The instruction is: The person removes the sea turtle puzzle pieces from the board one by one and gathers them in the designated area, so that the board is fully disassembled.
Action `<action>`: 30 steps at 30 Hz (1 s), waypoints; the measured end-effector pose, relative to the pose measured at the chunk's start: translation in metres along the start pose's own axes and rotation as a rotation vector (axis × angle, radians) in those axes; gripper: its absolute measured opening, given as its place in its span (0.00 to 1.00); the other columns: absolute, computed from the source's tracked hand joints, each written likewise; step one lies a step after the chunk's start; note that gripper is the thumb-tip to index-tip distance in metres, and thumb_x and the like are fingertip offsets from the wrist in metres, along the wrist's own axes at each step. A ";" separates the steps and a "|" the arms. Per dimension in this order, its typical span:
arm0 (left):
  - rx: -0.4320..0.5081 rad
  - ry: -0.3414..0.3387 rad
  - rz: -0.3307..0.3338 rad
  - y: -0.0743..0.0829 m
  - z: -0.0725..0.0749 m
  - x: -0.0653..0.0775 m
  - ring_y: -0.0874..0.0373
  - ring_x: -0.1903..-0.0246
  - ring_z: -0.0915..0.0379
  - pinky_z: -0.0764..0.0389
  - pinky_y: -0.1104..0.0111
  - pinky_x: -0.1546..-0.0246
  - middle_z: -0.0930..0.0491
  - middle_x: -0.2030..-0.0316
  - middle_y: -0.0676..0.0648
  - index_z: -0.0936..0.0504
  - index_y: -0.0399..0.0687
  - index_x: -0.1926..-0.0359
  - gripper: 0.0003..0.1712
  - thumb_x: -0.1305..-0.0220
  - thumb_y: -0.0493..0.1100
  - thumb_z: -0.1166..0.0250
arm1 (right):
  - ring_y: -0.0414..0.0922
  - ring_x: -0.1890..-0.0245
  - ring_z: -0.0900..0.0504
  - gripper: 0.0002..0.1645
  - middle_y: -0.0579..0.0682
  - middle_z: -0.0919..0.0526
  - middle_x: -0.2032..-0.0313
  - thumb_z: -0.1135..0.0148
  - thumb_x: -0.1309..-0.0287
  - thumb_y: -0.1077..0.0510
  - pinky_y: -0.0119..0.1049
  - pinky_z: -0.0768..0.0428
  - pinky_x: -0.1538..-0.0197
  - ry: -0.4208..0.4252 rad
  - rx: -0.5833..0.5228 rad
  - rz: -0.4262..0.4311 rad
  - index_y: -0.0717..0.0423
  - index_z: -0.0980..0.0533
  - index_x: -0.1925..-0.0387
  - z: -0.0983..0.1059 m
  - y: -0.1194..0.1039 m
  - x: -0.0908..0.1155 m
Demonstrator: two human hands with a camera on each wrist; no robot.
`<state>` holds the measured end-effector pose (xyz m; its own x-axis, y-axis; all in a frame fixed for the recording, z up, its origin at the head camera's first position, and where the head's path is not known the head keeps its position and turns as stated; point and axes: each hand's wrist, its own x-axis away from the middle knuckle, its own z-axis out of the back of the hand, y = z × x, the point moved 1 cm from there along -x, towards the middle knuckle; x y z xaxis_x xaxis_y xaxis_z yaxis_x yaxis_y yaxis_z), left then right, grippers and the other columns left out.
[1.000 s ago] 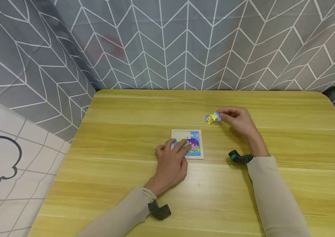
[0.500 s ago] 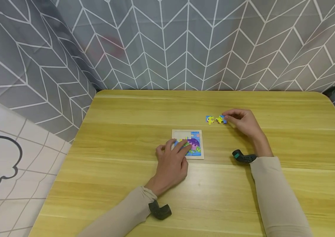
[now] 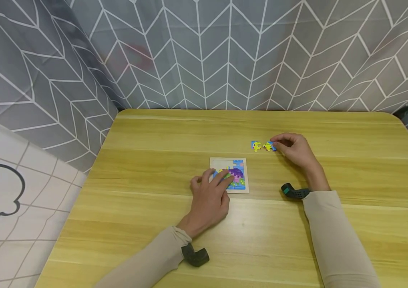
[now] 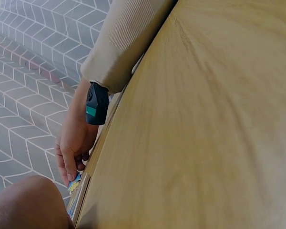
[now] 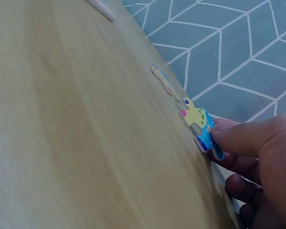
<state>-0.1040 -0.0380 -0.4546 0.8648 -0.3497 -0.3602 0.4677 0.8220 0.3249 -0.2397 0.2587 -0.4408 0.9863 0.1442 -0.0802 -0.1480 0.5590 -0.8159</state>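
Across the puzzle board [image 3: 220, 164], the left hand [image 3: 208, 198] splays; right grip [image 3: 294, 150] pinches a piece [image 5: 205, 130].

Fingers [image 5: 245, 166] pinch puzzle piece [image 5: 203, 130]; second piece [image 5: 165, 82] near.

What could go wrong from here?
1. The right hand's grip pinches the held piece by its blue end, so it might twist or slip.
2. The loose piece lies close beside it; a small sideways move could knock it.
3. The left hand's grip has fingers over the puzzle tray, which may hide or jostle placed pieces.
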 end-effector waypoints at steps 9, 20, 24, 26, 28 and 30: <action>0.002 0.016 -0.009 0.000 -0.001 0.000 0.45 0.34 0.35 0.41 0.44 0.45 0.22 0.34 0.52 0.17 0.57 0.39 0.25 0.36 0.40 0.45 | 0.31 0.68 0.26 0.13 0.59 0.14 0.57 0.38 0.31 0.58 0.21 0.28 0.64 0.050 0.058 0.015 0.61 0.15 0.53 -0.001 -0.002 0.002; -0.007 -0.003 -0.002 0.000 -0.001 0.000 0.45 0.34 0.35 0.41 0.45 0.44 0.22 0.34 0.52 0.18 0.58 0.38 0.26 0.36 0.40 0.45 | 0.34 0.68 0.29 0.11 0.61 0.15 0.59 0.39 0.32 0.61 0.30 0.33 0.59 0.077 0.127 0.061 0.63 0.15 0.55 -0.003 0.000 0.000; -0.007 -0.007 0.001 0.000 0.000 0.001 0.45 0.34 0.35 0.41 0.45 0.44 0.22 0.34 0.52 0.18 0.58 0.38 0.26 0.36 0.40 0.45 | 0.32 0.68 0.30 0.10 0.62 0.15 0.60 0.38 0.33 0.62 0.40 0.41 0.50 0.084 0.130 0.088 0.63 0.15 0.56 -0.004 0.001 -0.001; -0.007 -0.009 0.002 0.001 0.000 0.001 0.45 0.33 0.35 0.40 0.45 0.44 0.22 0.34 0.52 0.18 0.58 0.38 0.26 0.36 0.40 0.45 | 0.32 0.68 0.31 0.10 0.62 0.16 0.61 0.38 0.33 0.63 0.42 0.45 0.49 0.086 0.130 0.100 0.63 0.15 0.56 -0.004 0.000 -0.001; -0.007 -0.012 0.005 0.001 0.000 0.001 0.45 0.33 0.35 0.40 0.45 0.44 0.22 0.34 0.53 0.18 0.58 0.38 0.26 0.35 0.40 0.45 | 0.33 0.68 0.31 0.10 0.62 0.16 0.61 0.38 0.33 0.63 0.44 0.46 0.49 0.087 0.130 0.106 0.63 0.15 0.56 -0.004 0.000 -0.001; -0.004 -0.012 0.003 0.001 0.001 0.001 0.45 0.33 0.35 0.40 0.45 0.44 0.22 0.34 0.52 0.18 0.58 0.38 0.26 0.35 0.40 0.45 | 0.34 0.68 0.31 0.10 0.62 0.16 0.62 0.38 0.33 0.63 0.44 0.48 0.50 0.087 0.131 0.109 0.63 0.15 0.57 -0.005 0.000 -0.001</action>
<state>-0.1031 -0.0381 -0.4541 0.8682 -0.3525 -0.3491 0.4646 0.8246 0.3228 -0.2406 0.2546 -0.4432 0.9655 0.1418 -0.2184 -0.2574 0.6460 -0.7187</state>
